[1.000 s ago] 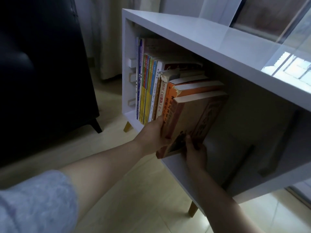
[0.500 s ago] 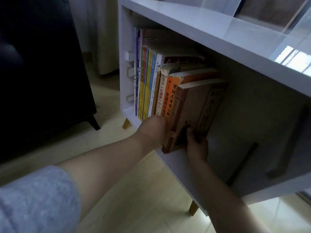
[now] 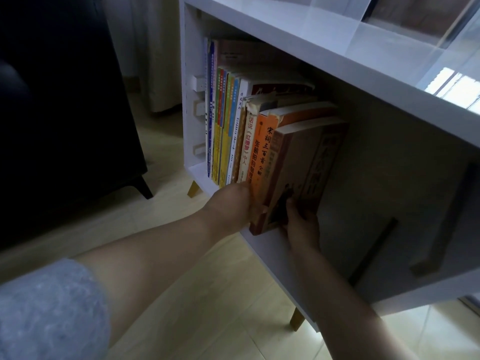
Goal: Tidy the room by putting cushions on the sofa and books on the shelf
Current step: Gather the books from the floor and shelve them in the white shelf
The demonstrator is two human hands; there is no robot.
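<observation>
Where the sofa (image 3: 65, 100) ends, the shelf (image 3: 285, 32) holds a row (image 3: 226, 126) of upright books, the last one being seated at its right end.
Left hand (image 3: 231, 206) presses against the lower spines just left of the brown book (image 3: 298, 172); its fingers are hidden, so whether they are apart or curled cannot be told. The book stands near upright, long axis vertical, foot at the shelf's front edge. Right hand (image 3: 302, 227), the nearer one, clamps the lower cover, thumb on its face, forearm extended; a straight inward push would likely seat it.

Carrier: white open-fronted wooden shelf (image 3: 298, 40) on pale wooden legs, standing on pale floor (image 3: 207, 307).
Contents: row of upright colourful books (image 3: 233, 131) at left; brown paperback book (image 3: 298, 172) rightmost.
</observation>
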